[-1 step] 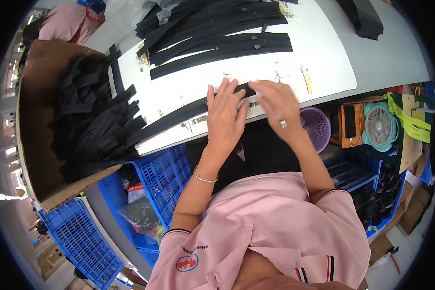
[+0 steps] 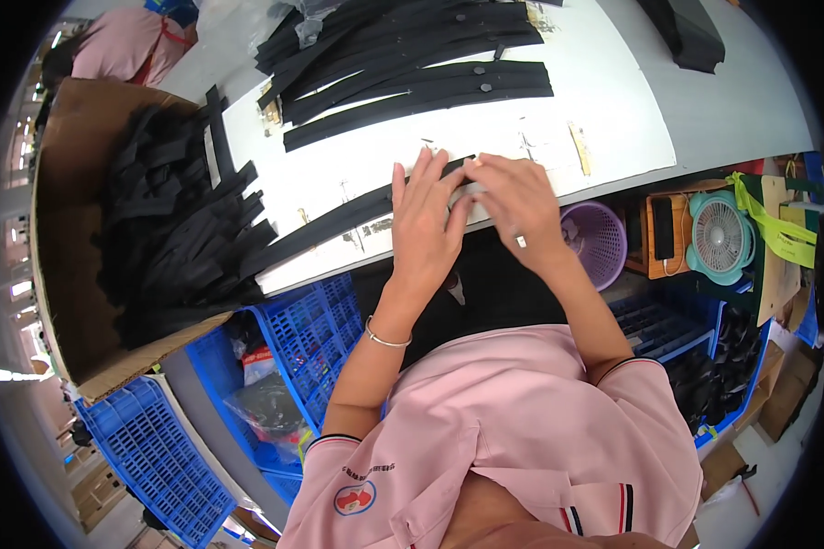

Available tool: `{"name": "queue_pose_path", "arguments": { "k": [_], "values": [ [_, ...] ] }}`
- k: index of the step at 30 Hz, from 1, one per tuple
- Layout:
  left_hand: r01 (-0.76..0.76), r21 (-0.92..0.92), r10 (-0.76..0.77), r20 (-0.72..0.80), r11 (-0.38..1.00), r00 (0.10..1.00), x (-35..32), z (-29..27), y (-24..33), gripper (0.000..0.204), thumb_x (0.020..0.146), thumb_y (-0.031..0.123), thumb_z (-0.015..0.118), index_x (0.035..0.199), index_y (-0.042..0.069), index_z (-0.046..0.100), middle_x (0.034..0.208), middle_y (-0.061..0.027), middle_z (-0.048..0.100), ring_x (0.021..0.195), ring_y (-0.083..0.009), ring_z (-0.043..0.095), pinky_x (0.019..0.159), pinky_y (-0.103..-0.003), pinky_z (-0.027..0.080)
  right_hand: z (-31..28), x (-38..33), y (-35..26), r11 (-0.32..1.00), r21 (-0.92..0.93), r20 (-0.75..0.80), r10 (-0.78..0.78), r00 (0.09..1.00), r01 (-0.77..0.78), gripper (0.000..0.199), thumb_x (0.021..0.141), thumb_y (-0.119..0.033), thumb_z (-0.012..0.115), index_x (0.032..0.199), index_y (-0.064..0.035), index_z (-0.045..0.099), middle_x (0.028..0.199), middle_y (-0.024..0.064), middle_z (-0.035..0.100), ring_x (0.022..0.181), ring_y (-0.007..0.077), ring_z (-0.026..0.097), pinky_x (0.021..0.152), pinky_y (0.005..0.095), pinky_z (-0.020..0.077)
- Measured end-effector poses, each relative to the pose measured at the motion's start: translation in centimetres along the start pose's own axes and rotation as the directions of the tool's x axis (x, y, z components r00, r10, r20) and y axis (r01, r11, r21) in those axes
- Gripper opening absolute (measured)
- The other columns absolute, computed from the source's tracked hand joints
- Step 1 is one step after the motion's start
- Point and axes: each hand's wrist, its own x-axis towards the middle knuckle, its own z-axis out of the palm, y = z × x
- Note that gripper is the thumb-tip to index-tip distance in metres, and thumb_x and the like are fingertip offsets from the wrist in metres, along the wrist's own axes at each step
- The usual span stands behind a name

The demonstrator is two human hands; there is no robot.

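A long black fabric strip (image 2: 334,217) lies along the near edge of the white board (image 2: 613,119). My left hand (image 2: 424,215) rests flat across it with fingers outstretched, pressing near its right end. Close beside, my right hand (image 2: 522,197) has its fingers bent and pinched at that end of the strip, by the left fingertips. The very end is mostly hidden under my fingers. Farther back on the board lie several similar black strips (image 2: 421,105), some with small dark round pieces on them.
At the left stands a cardboard box (image 2: 69,229) heaped with black strips (image 2: 169,210). Blue crates (image 2: 169,457) sit below the table. To the right are a purple basket (image 2: 604,240), a teal fan (image 2: 721,238) and a phone (image 2: 662,229). Another person (image 2: 128,46) is at the far left.
My right hand has shifted a little left and turned, its fingers now closer to my left hand at the strip's end. My left hand and the strip stay in place.
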Motion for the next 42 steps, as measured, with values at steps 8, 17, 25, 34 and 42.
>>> {"name": "queue_pose_path", "arguments": {
  "k": [8, 17, 25, 34, 42],
  "values": [
    [0.056, 0.213, -0.057, 0.0, 0.976, 0.998, -3.6, -2.3, -1.0, 0.059, 0.096, 0.019, 0.071, 0.15, 0.003, 0.053, 0.158, -0.0158, 0.049, 0.153, -0.0355, 0.036, 0.125, -0.06, 0.014, -3.0, -2.1, 2.4, 0.974, -0.225, 0.031, 0.008, 0.999, -0.001, 0.045, 0.088, -0.007, 0.076, 0.132, -0.0098, 0.066, 0.131, 0.0062, 0.071, 0.127, 0.0273, 0.062, 0.112, 0.0479, 0.0421],
    [0.208, 0.343, -0.202, -0.052, 0.916, 0.978, -6.9, -4.8, -2.4, 0.068, 0.095, 0.033, 0.073, 0.15, 0.0, 0.05, 0.159, -0.0184, 0.045, 0.155, -0.0363, 0.03, 0.122, -0.068, 0.002, -5.3, -3.9, 5.9, 0.941, -0.31, -0.115, 0.103, 0.988, -0.134, 0.038, 0.095, -0.003, 0.068, 0.133, -0.0077, 0.07, 0.125, 0.0095, 0.071, 0.118, 0.0256, 0.062, 0.106, 0.0396, 0.043],
    [0.277, 0.343, -0.247, -0.128, 0.898, 0.96, -8.7, -7.8, -4.8, 0.082, 0.09, 0.042, 0.078, 0.154, 0.002, 0.046, 0.161, -0.0146, 0.044, 0.155, -0.0345, 0.031, 0.123, -0.066, 0.002, -5.4, -2.8, 5.2, 0.931, -0.329, -0.113, 0.128, 0.985, -0.158, 0.033, 0.097, -0.001, 0.066, 0.13, -0.0054, 0.071, 0.121, 0.0102, 0.072, 0.114, 0.0254, 0.063, 0.102, 0.0376, 0.0457],
    [0.264, 0.305, -0.223, -0.163, 0.915, 0.961, -8.8, -7.8, -5.2, 0.082, 0.088, 0.043, 0.08, 0.153, 0.002, 0.047, 0.159, -0.0157, 0.046, 0.153, -0.034, 0.036, 0.123, -0.063, 0.007, 0.9, 3.8, -4.5, 0.719, 0.434, 0.205, 0.507, 0.837, -0.542, 0.023, 0.104, -0.014, 0.061, 0.118, -0.0029, 0.075, 0.104, 0.0065, 0.075, 0.093, 0.0127, 0.067, 0.084, 0.0275, 0.052],
    [0.286, 0.285, -0.243, -0.174, 0.915, 0.954, -8.6, -7.6, -5.1, 0.08, 0.088, 0.045, 0.078, 0.153, 0.008, 0.049, 0.159, -0.011, 0.047, 0.152, -0.0315, 0.037, 0.123, -0.062, 0.009, 9.9, 6.8, -7.5, 0.672, 0.538, 0.353, 0.368, 0.86, -0.508, 0.02, 0.102, -0.017, 0.068, 0.101, 0.0019, 0.073, 0.081, 0.0029, 0.072, 0.066, 0.006, 0.059, 0.06, 0.0247, 0.0462]
  ]
}}
